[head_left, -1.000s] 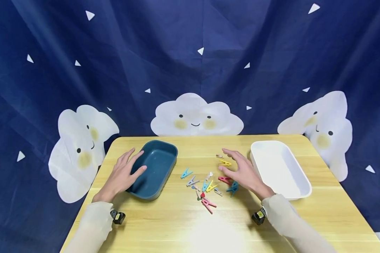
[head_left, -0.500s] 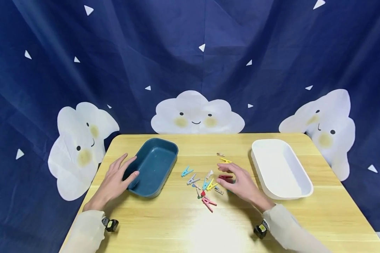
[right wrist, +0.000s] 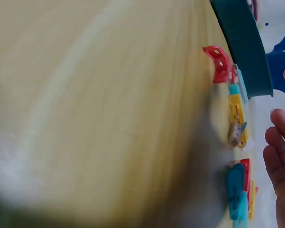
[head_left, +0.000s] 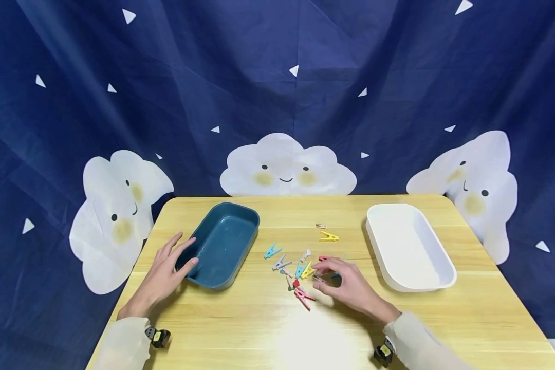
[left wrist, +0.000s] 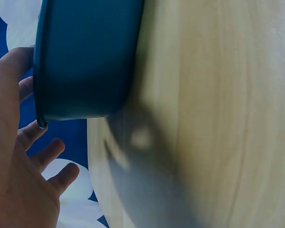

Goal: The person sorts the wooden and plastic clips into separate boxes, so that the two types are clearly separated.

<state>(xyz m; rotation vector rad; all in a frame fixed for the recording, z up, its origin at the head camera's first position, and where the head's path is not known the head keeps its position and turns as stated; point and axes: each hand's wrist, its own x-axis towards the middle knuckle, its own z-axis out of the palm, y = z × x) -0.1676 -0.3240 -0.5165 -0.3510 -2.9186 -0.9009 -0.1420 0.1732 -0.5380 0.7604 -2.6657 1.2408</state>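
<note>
My left hand (head_left: 163,275) is at the left side of a dark teal tub (head_left: 228,234), fingers spread and relaxed. In the left wrist view its fingertips lie right at the tub's rim (left wrist: 39,95). Over the loose clothespins, my right hand (head_left: 351,288) hangs with thumb and fingers apart, nothing between them. Near its fingertips are a small wooden clothespin (head_left: 318,278) and a yellow clothespin (head_left: 308,271). A red clothespin (head_left: 324,258) and a dark teal clothespin (right wrist: 235,190) are partly hidden by this hand in the head view.
A white tub (head_left: 409,246) stands at the right of the wooden table (head_left: 240,329). Several clothespins lie between the tubs, including a pink one (head_left: 303,298), a light blue one (head_left: 272,251) and a yellow one (head_left: 329,236) farther back. A blue cloud-patterned curtain (head_left: 259,61) hangs behind.
My right hand has come down and toward me, from beside the far yellow clothespin to the wooden one. The left hand has drawn back slightly left along the teal tub's rim.
</note>
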